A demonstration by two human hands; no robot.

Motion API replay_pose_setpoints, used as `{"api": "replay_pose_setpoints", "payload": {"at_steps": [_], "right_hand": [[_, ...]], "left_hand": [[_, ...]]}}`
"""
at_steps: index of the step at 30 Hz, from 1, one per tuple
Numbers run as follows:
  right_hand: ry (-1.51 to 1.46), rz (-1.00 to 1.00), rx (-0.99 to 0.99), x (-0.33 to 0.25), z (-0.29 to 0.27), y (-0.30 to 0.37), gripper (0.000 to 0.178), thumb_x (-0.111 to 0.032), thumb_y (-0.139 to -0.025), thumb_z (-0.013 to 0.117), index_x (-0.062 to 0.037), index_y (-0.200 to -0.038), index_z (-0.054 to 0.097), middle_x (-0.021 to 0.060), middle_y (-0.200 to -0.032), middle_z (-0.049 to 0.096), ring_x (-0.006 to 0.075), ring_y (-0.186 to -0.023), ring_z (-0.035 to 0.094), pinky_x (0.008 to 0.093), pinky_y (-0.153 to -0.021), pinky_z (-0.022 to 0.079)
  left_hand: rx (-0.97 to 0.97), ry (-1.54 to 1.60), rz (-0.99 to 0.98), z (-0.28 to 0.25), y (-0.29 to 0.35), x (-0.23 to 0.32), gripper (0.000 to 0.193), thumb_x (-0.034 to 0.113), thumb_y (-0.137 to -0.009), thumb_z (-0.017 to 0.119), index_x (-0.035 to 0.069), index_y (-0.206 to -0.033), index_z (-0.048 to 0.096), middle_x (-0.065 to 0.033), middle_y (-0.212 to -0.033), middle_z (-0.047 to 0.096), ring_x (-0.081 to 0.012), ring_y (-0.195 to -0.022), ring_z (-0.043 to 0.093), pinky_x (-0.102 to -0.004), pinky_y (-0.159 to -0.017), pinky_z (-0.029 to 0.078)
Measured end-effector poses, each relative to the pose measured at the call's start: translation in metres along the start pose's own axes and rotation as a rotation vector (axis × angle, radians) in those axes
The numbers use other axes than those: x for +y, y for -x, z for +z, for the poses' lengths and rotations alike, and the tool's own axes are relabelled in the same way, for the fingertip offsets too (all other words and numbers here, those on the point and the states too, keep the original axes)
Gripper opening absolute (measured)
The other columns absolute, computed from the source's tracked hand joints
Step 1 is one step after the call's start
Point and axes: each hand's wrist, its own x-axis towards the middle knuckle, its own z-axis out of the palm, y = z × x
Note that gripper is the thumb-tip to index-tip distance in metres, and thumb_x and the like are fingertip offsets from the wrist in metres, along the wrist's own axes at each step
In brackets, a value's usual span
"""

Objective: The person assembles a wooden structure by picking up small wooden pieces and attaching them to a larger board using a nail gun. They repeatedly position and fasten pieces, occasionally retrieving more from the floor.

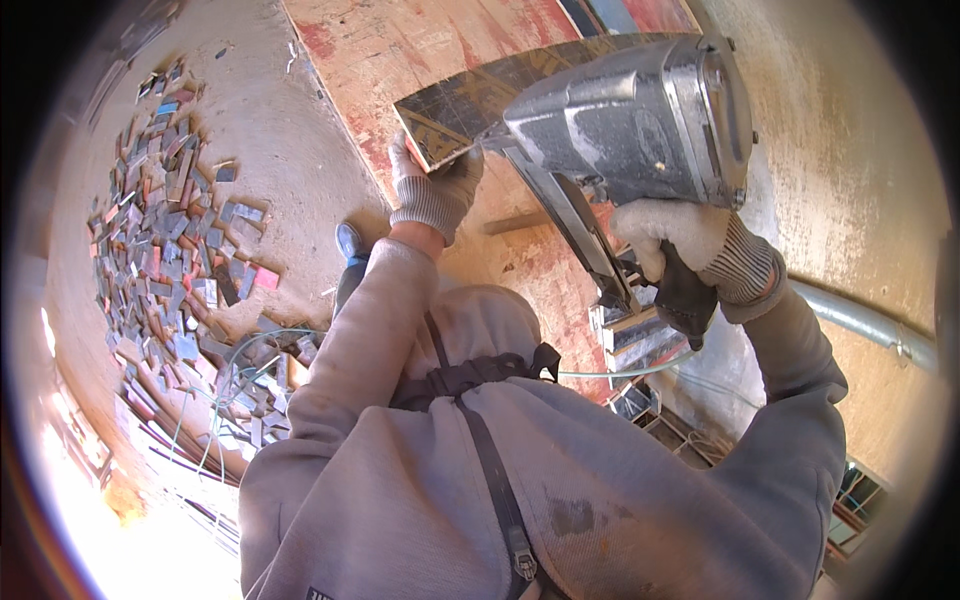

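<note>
My gloved right hand [685,235] is wrapped round the grip of a worn grey and black pneumatic nail gun [610,130]. The gun's nose rests at or close to the edge of a curved, dark-faced board [465,105]; whether they touch cannot be made out. At the board's near left corner, my gloved left hand [440,190] grips it, thumb on one side and fingers partly hidden beneath. The board lies over a reddish, scuffed worktable [390,50]. A short wooden strip [517,222] sits on the table just below the gun.
A large heap of offcut blocks [180,250] covers the floor at left. A pale air hose [640,372] runs below the gun, with more hose [235,370] by the heap. A metal pipe [860,320] follows the wall at right. Stacked pieces [640,340] stand below the gun.
</note>
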Motion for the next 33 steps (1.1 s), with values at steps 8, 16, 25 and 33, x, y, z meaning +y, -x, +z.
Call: {"api": "replay_pose_setpoints", "payload": {"at_steps": [8,16,25,33], "right_hand": [[0.058,0.246,-0.111,-0.010,-0.004,-0.007,0.028,-0.015,-0.097,0.063,-0.0036,-0.072,0.067,0.0028,-0.057,0.060,0.0100,-0.054,0.057,0.0291,-0.054,0.047],[0.126,0.227,-0.210,-0.012,-0.016,-0.005,0.027,-0.024,-0.101,0.061,-0.0044,-0.084,0.070,0.0017,-0.062,0.061,0.0087,-0.060,0.057,0.0278,-0.061,0.047],[0.044,0.342,-0.099,-0.017,0.001,-0.012,0.021,-0.016,-0.094,0.066,-0.0036,-0.077,0.068,0.0029,-0.057,0.059,0.0109,-0.050,0.054,0.0308,-0.054,0.048],[0.066,-0.013,-0.135,-0.002,-0.019,0.010,0.026,-0.005,-0.095,0.057,-0.0025,-0.069,0.054,0.0028,-0.058,0.049,0.0135,-0.053,0.050,0.0283,-0.055,0.043]], "left_hand": [[-0.020,-0.006,0.001,0.001,0.001,-0.003,0.053,0.058,-0.100,0.051,0.013,-0.123,0.064,-0.0107,-0.111,0.072,-0.0323,-0.094,0.071,-0.0495,-0.072,0.063],[-0.084,0.032,-0.021,-0.003,0.004,-0.003,0.052,0.056,-0.099,0.053,0.011,-0.124,0.064,-0.0114,-0.111,0.072,-0.0311,-0.097,0.072,-0.0491,-0.072,0.065],[-0.050,0.123,-0.017,0.004,0.010,-0.007,0.051,0.053,-0.100,0.053,0.010,-0.125,0.063,-0.0120,-0.116,0.070,-0.0297,-0.100,0.072,-0.0466,-0.078,0.065],[-0.007,-0.048,-0.062,-0.002,0.013,0.005,0.047,0.051,-0.103,0.048,0.015,-0.128,0.064,-0.0108,-0.120,0.069,-0.0318,-0.115,0.065,-0.0549,-0.093,0.058]]}}
